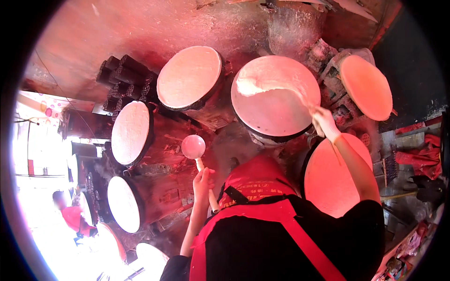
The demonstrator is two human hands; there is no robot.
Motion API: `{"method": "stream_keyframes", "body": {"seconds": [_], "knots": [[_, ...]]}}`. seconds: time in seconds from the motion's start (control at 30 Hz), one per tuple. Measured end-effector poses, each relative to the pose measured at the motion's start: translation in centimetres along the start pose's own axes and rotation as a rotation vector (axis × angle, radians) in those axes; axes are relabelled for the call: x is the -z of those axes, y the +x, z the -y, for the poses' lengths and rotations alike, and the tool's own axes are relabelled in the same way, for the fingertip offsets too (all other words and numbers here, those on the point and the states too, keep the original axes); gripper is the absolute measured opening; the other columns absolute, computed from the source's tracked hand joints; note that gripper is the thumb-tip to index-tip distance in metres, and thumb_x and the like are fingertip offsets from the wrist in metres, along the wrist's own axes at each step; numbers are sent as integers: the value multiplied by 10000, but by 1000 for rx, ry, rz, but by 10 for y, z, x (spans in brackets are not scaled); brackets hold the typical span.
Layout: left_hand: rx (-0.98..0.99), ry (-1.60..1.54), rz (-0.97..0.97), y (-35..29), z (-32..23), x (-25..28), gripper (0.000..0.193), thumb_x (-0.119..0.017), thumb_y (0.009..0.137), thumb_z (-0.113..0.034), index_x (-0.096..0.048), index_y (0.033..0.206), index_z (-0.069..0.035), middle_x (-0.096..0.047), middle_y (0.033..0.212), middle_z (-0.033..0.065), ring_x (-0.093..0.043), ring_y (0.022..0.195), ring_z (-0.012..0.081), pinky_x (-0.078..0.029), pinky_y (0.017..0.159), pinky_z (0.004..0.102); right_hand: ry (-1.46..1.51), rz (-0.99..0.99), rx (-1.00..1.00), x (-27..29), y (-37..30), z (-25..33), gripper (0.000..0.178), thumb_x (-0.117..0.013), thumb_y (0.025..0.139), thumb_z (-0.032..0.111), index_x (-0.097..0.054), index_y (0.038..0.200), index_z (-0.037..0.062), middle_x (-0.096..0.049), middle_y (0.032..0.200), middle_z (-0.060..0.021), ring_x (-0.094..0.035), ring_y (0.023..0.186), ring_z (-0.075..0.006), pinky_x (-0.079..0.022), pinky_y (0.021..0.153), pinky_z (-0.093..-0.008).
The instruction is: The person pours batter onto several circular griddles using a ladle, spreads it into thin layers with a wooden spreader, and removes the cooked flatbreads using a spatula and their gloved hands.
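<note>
In front of me is a round griddle (269, 114). Pale wet batter (274, 75) covers its far part, with a curved edge against the bare surface. My right hand (324, 122) is closed around a thin-handled batter spreader (336, 153) at the griddle's right edge. The spreader's working end is hard to make out against the batter. Lower and to the left, my left hand (203, 181) grips the wooden handle of a ladle (193, 146). The ladle's round bowl points away from me, apart from every griddle.
More round griddles with pale tops stand around me: one at far left (190, 77), others down the left (130, 133), one far right (365, 87), and one under my right forearm (323, 187). Dark perforated coal briquettes (126, 77) are stacked far left. A person (72, 218) is at lower left.
</note>
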State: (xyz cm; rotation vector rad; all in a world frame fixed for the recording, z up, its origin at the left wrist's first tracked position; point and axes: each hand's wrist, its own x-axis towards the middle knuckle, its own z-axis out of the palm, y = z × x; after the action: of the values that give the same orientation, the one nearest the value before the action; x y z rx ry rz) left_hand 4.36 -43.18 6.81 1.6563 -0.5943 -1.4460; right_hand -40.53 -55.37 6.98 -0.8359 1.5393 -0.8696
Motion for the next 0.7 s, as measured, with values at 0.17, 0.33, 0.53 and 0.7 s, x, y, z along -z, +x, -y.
{"method": "stream_keyframes", "body": {"seconds": [0.17, 0.33, 0.53, 0.7], "knots": [[14, -8, 4, -22, 5, -2, 248, -560, 963, -285, -629, 896, -57, -433, 673, -68, -357, 520, 16, -298, 450, 171, -38, 273, 6, -6, 12, 10, 384, -524, 969, 207, -518, 1341, 115, -401, 545, 55, -315, 347, -43, -260, 312, -223], [75, 21, -143, -58, 19, 0, 253, -569, 958, -284, -626, 919, -40, -446, 733, -42, -365, 544, 26, -304, 457, 186, -145, 510, -137, 42, 2, 18, 407, -553, 949, 211, -517, 1349, 147, -365, 502, 68, -260, 344, -41, -218, 319, -220], [150, 9, -110, -73, 14, 4, 263, -565, 959, -295, -623, 920, -42, -429, 740, -60, -359, 550, 20, -299, 468, 169, -101, 301, -9, 11, 40, 12, 419, -534, 944, 214, -502, 1359, 165, -369, 517, 58, -279, 345, -47, -216, 311, -226], [99, 131, 6, -48, 3, 14, 272, -550, 967, -317, -634, 928, -61, -424, 704, -78, -358, 544, 11, -297, 462, 169, -32, 469, 13, 12, -38, -44, 415, -510, 942, 153, -507, 1351, 81, -489, 629, 61, -361, 445, -30, -268, 373, -214]]}}
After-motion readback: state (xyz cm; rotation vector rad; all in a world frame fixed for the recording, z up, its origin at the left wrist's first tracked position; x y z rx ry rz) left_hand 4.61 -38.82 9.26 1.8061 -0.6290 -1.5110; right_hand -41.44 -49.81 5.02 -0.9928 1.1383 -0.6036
